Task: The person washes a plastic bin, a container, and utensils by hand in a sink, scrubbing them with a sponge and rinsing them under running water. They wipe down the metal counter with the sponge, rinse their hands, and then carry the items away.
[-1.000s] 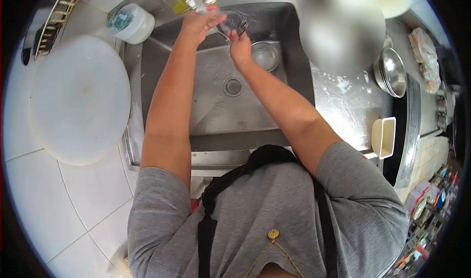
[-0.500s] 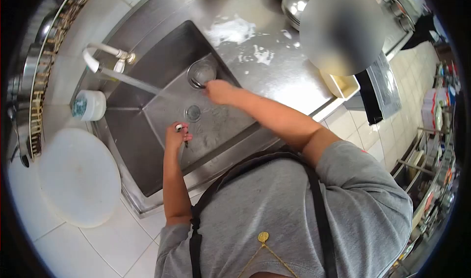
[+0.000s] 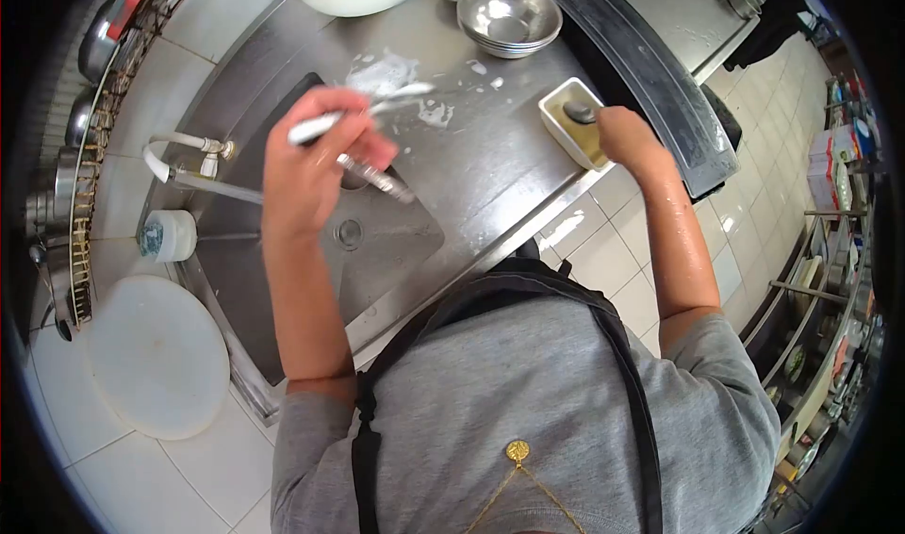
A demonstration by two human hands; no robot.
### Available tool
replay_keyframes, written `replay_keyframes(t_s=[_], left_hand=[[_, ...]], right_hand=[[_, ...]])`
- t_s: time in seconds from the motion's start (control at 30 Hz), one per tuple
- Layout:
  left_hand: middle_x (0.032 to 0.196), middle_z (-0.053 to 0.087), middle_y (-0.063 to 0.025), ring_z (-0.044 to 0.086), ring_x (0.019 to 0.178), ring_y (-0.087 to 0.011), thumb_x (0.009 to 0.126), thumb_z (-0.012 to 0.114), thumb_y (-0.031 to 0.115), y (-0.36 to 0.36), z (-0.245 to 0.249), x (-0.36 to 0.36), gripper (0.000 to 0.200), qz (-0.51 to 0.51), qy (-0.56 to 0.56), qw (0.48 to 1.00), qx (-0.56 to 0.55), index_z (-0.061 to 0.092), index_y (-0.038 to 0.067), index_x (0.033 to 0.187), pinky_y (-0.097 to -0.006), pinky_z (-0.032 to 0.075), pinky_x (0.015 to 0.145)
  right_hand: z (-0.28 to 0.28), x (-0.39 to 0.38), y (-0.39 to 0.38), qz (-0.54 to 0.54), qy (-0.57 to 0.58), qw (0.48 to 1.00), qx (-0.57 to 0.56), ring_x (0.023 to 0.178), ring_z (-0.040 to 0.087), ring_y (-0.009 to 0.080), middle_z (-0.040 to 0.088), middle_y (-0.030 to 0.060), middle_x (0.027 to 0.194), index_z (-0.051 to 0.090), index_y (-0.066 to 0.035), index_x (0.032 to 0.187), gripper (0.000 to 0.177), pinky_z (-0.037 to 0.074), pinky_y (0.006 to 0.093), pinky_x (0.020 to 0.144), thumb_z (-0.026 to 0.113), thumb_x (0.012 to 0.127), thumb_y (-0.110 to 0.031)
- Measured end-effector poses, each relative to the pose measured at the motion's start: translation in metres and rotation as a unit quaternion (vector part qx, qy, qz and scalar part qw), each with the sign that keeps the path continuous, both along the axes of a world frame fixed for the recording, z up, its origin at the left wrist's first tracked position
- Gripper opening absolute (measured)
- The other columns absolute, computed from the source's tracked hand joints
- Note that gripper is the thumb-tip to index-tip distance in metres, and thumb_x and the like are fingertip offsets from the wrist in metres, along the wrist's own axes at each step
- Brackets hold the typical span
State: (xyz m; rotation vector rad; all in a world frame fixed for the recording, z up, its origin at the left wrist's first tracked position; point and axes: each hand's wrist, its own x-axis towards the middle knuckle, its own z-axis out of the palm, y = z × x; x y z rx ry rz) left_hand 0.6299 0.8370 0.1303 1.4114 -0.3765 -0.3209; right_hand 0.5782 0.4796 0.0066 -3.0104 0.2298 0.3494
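My left hand (image 3: 306, 171) is raised over the sink (image 3: 391, 270), its fingers closed around slim utensils with white handles (image 3: 316, 129). One shiny end points down to the right; motion blur hides their exact kind. My right hand (image 3: 633, 143) is at the rim of a white rectangular tub (image 3: 556, 131) holding yellowish liquid. A grey oval piece (image 3: 579, 112) shows in the tub beside my fingers. The fingers are curled, and whatever they grip is hidden. Water runs from the white tap (image 3: 160, 164) into the sink.
Stacked metal bowls (image 3: 509, 25) stand on the steel counter (image 3: 471, 162), near foam patches (image 3: 386, 74). A long black tray-like object (image 3: 650, 63) lies right of the tub. A white round lid or board (image 3: 156, 355) and a white container (image 3: 172, 235) are left of the sink.
My right hand has left the round metal thing in the sink and moved right to the tub. My left hand has risen from the sink floor with utensils in it.
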Motion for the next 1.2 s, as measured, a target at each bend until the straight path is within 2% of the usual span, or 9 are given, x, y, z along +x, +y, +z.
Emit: replay_keyframes(t_s=[0.17,0.3,0.43,0.57,0.77,0.87,1.0,1.13,1.2], left_hand=[[0.083,0.062,-0.0119,0.065,0.070,-0.0238,0.086,0.060,0.005,-0.101,-0.019,0.032,0.020,-0.101,0.079,0.982,-0.136,0.056,-0.006,0.102,-0.0313,0.054,0.066],[0.088,0.062,-0.0074,0.063,0.074,-0.0165,0.089,0.059,0.006,-0.147,-0.060,0.055,0.023,-0.146,0.193,0.963,-0.116,0.054,-0.002,0.109,-0.0244,0.053,0.063],[0.090,0.062,-0.0076,0.061,0.073,-0.0121,0.089,0.059,0.007,-0.165,-0.080,0.078,0.022,-0.156,0.264,0.944,-0.123,0.055,-0.001,0.108,-0.0203,0.053,0.062],[0.086,0.063,-0.0089,0.063,0.075,-0.0137,0.086,0.062,0.006,-0.165,-0.067,0.093,0.022,-0.187,0.269,0.934,-0.142,0.058,-0.002,0.106,-0.0183,0.054,0.061],[0.089,0.061,-0.0086,0.058,0.069,-0.0096,0.086,0.062,0.006,-0.177,-0.082,0.101,0.022,-0.234,0.351,0.875,-0.240,0.055,0.000,0.107,-0.0160,0.051,0.057],[0.096,0.051,-0.0088,0.050,0.068,-0.0076,0.093,0.050,0.005,-0.188,-0.086,0.101,0.023,-0.262,0.360,0.867,-0.226,0.049,0.000,0.115,-0.0156,0.046,0.052],[0.089,0.061,-0.0089,0.055,0.065,-0.0074,0.087,0.062,0.007,-0.209,-0.121,0.099,0.022,-0.275,0.365,0.875,-0.161,0.056,0.001,0.107,-0.0140,0.045,0.051],[0.095,0.060,-0.0074,0.055,0.065,-0.0076,0.089,0.059,0.010,-0.215,-0.143,0.101,0.024,-0.211,0.371,0.900,-0.086,0.053,0.002,0.111,-0.0136,0.042,0.048],[0.100,0.061,-0.0100,0.059,0.067,-0.0103,0.088,0.061,0.010,-0.212,-0.138,0.099,0.028,-0.183,0.325,0.928,-0.017,0.051,0.000,0.112,-0.0142,0.039,0.045]], right_hand=[[-0.034,-0.011,-0.012,0.047,-0.034,0.995,0.082,0.084,0.064,0.0387,0.063,0.0261,0.086,0.066,0.005,0.082,0.016,0.052,0.0438,0.075,0.056,0.070,0.004],[-0.037,-0.021,-0.016,0.055,-0.057,0.992,0.103,0.083,0.063,0.0389,0.063,0.0253,0.085,0.064,0.005,0.080,0.015,0.050,0.0445,0.075,0.052,0.072,0.006],[-0.030,-0.029,-0.017,0.054,-0.074,0.984,0.156,0.087,0.061,0.0389,0.063,0.0251,0.088,0.064,0.005,0.081,0.016,0.049,0.0446,0.079,0.051,0.072,0.006],[-0.027,-0.033,-0.017,0.068,-0.064,0.983,0.160,0.093,0.060,0.0356,0.063,0.0223,0.093,0.065,0.001,0.100,0.029,0.047,0.0398,0.084,0.050,0.076,0.005],[-0.032,-0.033,-0.021,0.091,-0.139,0.966,0.197,0.083,0.061,0.0355,0.063,0.0199,0.087,0.064,0.001,0.092,0.027,0.048,0.0374,0.079,0.049,0.072,0.008],[0.011,-0.032,-0.017,-0.063,-0.213,0.939,0.263,0.078,0.060,0.0369,0.061,0.0181,0.079,0.060,0.000,0.079,0.015,0.048,0.0399,0.071,0.051,0.070,0.007],[0.007,-0.027,-0.020,-0.060,-0.281,0.904,0.316,0.083,0.059,0.0351,0.060,0.0180,0.086,0.058,-0.001,0.085,0.011,0.047,0.0374,0.071,0.052,0.076,0.002],[-0.011,-0.023,-0.012,-0.029,-0.221,0.927,0.301,0.081,0.061,0.0243,0.062,0.0119,0.093,0.058,-0.003,0.103,0.027,0.050,0.0339,0.074,0.066,0.077,-0.009],[-0.015,-0.023,-0.007,-0.034,-0.219,0.933,0.285,0.082,0.061,0.0260,0.061,0.0123,0.092,0.056,-0.003,0.101,0.036,0.049,0.0361,0.072,0.074,0.071,-0.014]])
